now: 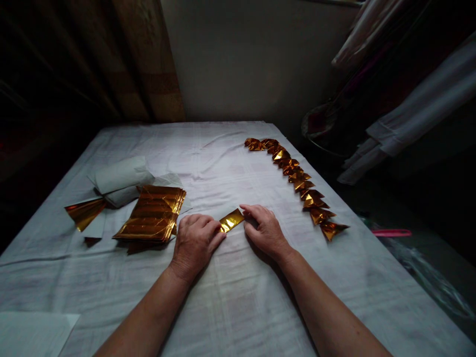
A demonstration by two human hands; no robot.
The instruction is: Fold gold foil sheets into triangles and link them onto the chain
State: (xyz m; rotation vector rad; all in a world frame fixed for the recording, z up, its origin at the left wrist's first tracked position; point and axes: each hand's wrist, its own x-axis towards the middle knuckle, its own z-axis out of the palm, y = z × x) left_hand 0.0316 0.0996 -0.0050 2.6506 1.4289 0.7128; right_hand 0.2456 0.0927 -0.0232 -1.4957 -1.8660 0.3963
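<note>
A narrow folded strip of gold foil paper (231,220) lies on the cloth-covered table between my two hands. My left hand (197,241) is closed on the strip's left end, thumb and fingers pressed together. At the other end, my right hand (266,229) has its fingertips at the strip's edge, the thumb held apart from the index finger; whether it grips the foil I cannot tell. Left of my left hand sits a stack of gold foil sheets (150,213). Along the right side runs a curved row of folded gold foil pieces (297,176).
White papers (121,176) and a loose gold piece (86,212) lie behind and left of the stack. A white sheet (35,333) is at the near left corner. Beyond the table's right edge are a pink strip-like object (391,232), clear plastic (431,275) and hanging clothes (420,104).
</note>
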